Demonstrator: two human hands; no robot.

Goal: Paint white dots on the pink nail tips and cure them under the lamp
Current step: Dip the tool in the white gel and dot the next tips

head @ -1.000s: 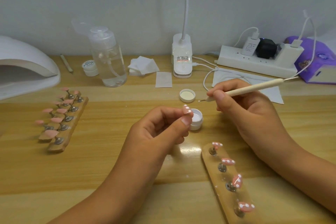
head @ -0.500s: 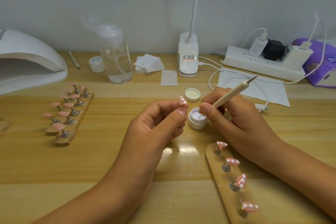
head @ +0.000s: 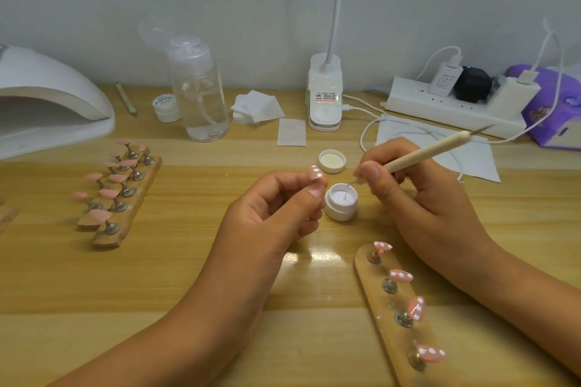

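Note:
My left hand (head: pixel 276 207) pinches a pink nail tip (head: pixel 315 172) that carries white dots. My right hand (head: pixel 418 195) grips a cream dotting tool (head: pixel 434 151); its thin metal point dips into the open white paint jar (head: pixel 341 202) between my hands. A wooden holder (head: pixel 405 336) at the lower right carries several pink tips with white dots. Two wooden holders (head: pixel 125 223) on the left bear several plain pink tips. The white curing lamp (head: pixel 47 104) stands at the far left.
The jar's lid (head: pixel 331 161) lies just behind the jar. A clear pump bottle (head: pixel 199 88), a small closed jar (head: pixel 165 107), cotton pads (head: pixel 256 107), a desk lamp base (head: pixel 324 94), a power strip (head: pixel 452 107) with cables, a tissue (head: pixel 440 151) and a purple pack (head: pixel 553 110) line the back.
My right hand brought the dotting tool from beside the held nail tip down into the paint jar. My left hand stayed almost still with the tip.

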